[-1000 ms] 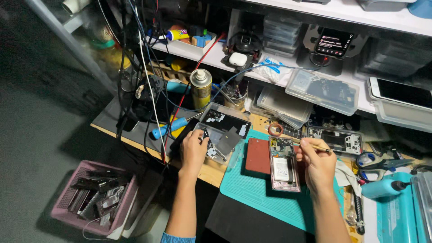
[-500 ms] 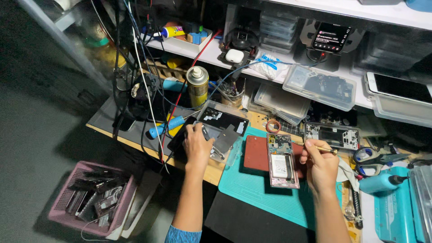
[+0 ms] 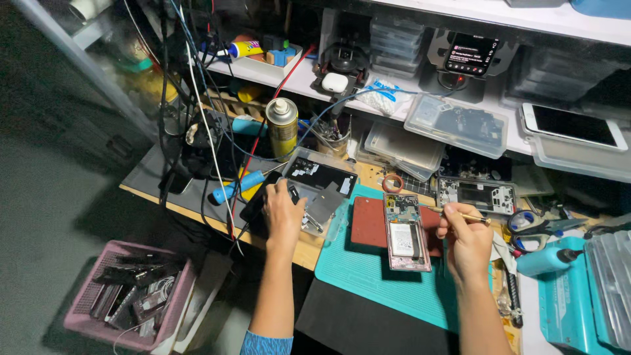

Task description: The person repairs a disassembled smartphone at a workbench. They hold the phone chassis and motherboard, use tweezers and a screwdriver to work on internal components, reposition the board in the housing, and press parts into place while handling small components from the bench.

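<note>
Lying face down on a dark red pad (image 3: 368, 222), an opened phone (image 3: 406, 231) with its back removed is seen on the teal mat (image 3: 368, 276) near the front edge of the table (image 3: 164, 197); its battery and boards are exposed. A thin yellowish tool (image 3: 460, 213) is pinched between the thumb and fingers of the right hand (image 3: 467, 240), which is closed around it just to the right of the phone, with the tool's tip pointed toward the phone's upper edge. The left hand (image 3: 284, 213) is laid with fingers curled over a small dark object (image 3: 294, 194) at the edge of a clear plastic tray (image 3: 322, 190); whether the object is actually gripped cannot be told. A spray can (image 3: 282, 128) is stood upright behind the tray, and a blue-handled tool (image 3: 236, 186) is lain to the left of that hand. A second opened phone frame (image 3: 474, 195) is placed beyond the right hand, with scissors (image 3: 532, 223) nearby. A small orange ring (image 3: 393, 182) is set just above the opened phone. On the floor to the left, a pink basket (image 3: 85, 296) filled with dark parts is seen.
</note>
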